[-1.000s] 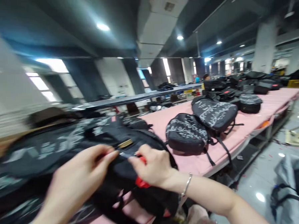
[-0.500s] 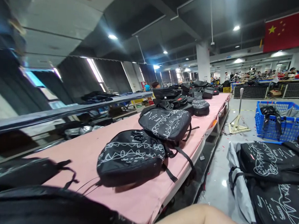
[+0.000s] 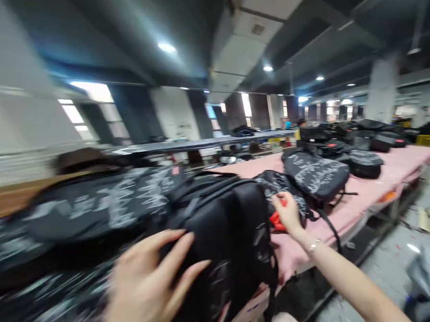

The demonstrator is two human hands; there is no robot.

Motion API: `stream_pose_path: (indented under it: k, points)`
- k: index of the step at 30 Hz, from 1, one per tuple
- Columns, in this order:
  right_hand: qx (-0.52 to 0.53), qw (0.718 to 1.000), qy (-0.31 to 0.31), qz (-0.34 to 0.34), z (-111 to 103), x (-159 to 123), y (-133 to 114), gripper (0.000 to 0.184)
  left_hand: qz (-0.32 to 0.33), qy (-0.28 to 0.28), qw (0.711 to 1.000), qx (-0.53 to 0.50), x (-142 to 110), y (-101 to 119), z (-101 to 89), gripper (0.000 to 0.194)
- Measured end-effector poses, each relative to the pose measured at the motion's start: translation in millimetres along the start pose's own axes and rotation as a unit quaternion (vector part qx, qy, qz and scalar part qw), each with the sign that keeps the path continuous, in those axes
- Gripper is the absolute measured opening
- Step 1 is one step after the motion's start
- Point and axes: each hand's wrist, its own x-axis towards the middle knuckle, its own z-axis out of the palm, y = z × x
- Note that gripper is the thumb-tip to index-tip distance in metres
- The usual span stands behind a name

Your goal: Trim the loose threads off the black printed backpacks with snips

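Fingers of the left hand (image 3: 147, 277) are spread apart at the lower left of centre, at a black backpack (image 3: 230, 214) filling the lower middle of the frame; whether they touch it is unclear. Right of centre, the right hand (image 3: 289, 215) has its fingers curled around a bright red item (image 3: 278, 224). Beyond, a white-patterned backpack (image 3: 317, 171) lies on a pink table (image 3: 398, 166)

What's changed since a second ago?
The right hand has moved forward and right, past the near bag, still holding the red thing. The left hand has opened from its pinch, by that bag, which now looks more upright. The printed bags on the pink table stayed put.
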Motion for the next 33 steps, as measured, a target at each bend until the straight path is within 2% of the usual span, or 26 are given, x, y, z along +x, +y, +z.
stream_pose_path:
  k: [3, 8, 12, 14, 17, 19, 21, 22, 24, 25, 27, 30, 33]
  points:
    - [0.042, 0.996, -0.039, -0.074, -9, -6, -15, 0.027, 0.053, 0.034, 0.996, 0.066, -16, 1, 2.0, 0.035]
    - [0.051, 0.972, -0.136, -0.184, -20, -35, -71, 0.03, 0.038, 0.111, 0.991, 0.065, -27, 21, 21.1, 0.044]
    - [0.03, 0.942, -0.216, -0.254, -7, -45, -116, 0.027, 0.047, 0.104, 0.993, 0.039, -34, 31, 14.9, 0.041]
    - [0.001, 0.931, -0.237, -0.277, 2, -45, -128, 0.027, 0.016, 0.12, 0.993, 0.002, -32, 30, 6.3, 0.038]
    - [-0.048, 0.915, -0.255, -0.31, 9, -50, -132, 0.024, -0.116, 0.149, 0.979, -0.071, -22, 23, -9.1, 0.039]
    - [-0.069, 0.902, -0.262, -0.336, 8, -57, -131, 0.024, -0.204, 0.109, 0.96, -0.154, -14, 17, -19.0, 0.043]
    - [-0.073, 0.894, -0.261, -0.358, 5, -66, -129, 0.025, -0.268, 0.077, 0.926, -0.252, -10, 12, -27.2, 0.043]
    - [-0.072, 0.891, -0.259, -0.365, 3, -71, -128, 0.025, -0.295, 0.091, 0.906, -0.29, -9, 10, -30.4, 0.04]
    - [-0.066, 0.886, -0.254, -0.382, -1, -78, -125, 0.025, -0.342, 0.163, 0.868, -0.321, -12, 6, -35.1, 0.032]
    - [-0.066, 0.882, -0.252, -0.392, -3, -81, -124, 0.025, -0.357, 0.193, 0.857, -0.317, -14, 4, -36.5, 0.029]
    - [-0.069, 0.874, -0.244, -0.415, -8, -87, -123, 0.025, -0.359, 0.198, 0.862, -0.3, -20, -1, -38.3, 0.026]
    - [-0.068, 0.861, -0.23, -0.448, -14, -94, -120, 0.025, -0.317, 0.131, 0.888, -0.307, -22, -10, -40.9, 0.023]
    - [-0.071, 0.85, -0.225, -0.471, -21, -99, -117, 0.026, -0.283, 0.043, 0.889, -0.357, -16, -17, -45.6, 0.027]
